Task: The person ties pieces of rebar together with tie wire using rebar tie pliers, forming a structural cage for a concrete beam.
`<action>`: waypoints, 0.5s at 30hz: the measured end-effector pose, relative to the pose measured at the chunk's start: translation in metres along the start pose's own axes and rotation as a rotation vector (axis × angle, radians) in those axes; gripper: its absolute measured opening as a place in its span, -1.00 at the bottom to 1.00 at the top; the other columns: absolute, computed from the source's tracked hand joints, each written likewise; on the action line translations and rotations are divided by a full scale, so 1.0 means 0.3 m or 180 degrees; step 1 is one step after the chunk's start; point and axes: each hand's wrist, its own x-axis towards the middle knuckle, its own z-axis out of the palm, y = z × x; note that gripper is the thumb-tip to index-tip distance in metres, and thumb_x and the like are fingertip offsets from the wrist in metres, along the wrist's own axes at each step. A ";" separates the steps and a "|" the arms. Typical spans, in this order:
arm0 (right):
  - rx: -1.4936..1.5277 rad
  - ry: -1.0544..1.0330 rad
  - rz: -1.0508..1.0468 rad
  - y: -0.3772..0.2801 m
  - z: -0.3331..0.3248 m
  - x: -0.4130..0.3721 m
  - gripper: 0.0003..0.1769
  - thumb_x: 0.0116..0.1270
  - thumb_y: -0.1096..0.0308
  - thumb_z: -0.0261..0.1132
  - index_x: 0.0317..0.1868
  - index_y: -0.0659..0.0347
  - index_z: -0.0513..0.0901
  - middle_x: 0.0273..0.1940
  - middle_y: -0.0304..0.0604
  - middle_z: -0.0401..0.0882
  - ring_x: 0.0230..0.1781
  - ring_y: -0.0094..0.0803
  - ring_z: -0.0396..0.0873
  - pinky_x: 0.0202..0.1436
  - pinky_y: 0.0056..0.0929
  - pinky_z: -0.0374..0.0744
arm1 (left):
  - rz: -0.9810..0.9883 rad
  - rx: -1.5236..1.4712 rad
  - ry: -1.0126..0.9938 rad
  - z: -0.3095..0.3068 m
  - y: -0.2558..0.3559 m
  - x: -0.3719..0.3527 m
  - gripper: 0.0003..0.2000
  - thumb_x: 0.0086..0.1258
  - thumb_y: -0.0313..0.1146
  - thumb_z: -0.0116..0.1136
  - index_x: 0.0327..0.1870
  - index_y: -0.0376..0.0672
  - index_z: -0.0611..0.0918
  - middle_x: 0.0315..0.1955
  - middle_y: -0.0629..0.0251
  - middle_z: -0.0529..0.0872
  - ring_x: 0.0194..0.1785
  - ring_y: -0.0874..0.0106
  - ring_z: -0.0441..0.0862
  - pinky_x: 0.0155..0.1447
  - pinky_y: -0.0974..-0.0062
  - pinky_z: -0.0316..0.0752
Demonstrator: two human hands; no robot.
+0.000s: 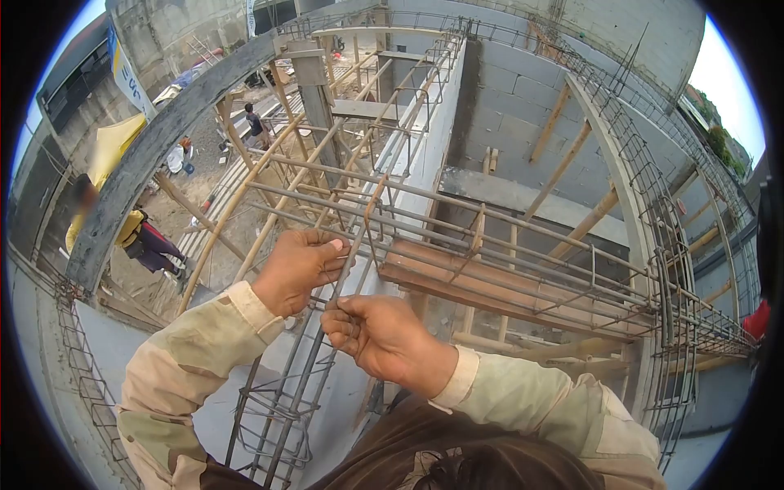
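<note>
My left hand (298, 269) is closed in a pinch beside a long steel rebar (349, 260), its fingertips at the bar's left side. Just below and to the right, my right hand (384, 333) has its fingers curled in, with thumb and forefinger pressed together by the same bar. Whatever either pinch holds is too small to make out. The bar belongs to a rebar cage (282, 420) that runs away from me along the wall top. Another rebar cage (523, 237) crosses it to the right, above a reddish-brown board (506, 286). A rusty orange stirrup (373, 198) stands near the crossing.
Bamboo poles (216, 237) and a wooden post (317, 106) rise on the left. A curved grey beam (175, 114) arcs beside them. Below, a person in yellow (135, 233) and a person in dark clothes (255, 126) stand. More rebar (665, 286) lines the right-hand wall.
</note>
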 end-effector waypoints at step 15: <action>-0.0326 -0.0923 -0.0412 -0.024 -0.221 -0.126 -0.74 0.69 0.25 0.15 -0.05 0.31 0.57 -0.39 -0.07 0.72 -0.55 -0.41 0.70 -0.52 -0.46 0.69 | 0.0072 -0.0035 -0.1523 -0.067 0.016 0.007 -0.16 0.53 -0.11 0.34 0.61 -0.39 0.14 0.45 -0.03 0.42 0.48 0.12 0.47 0.50 0.05 0.48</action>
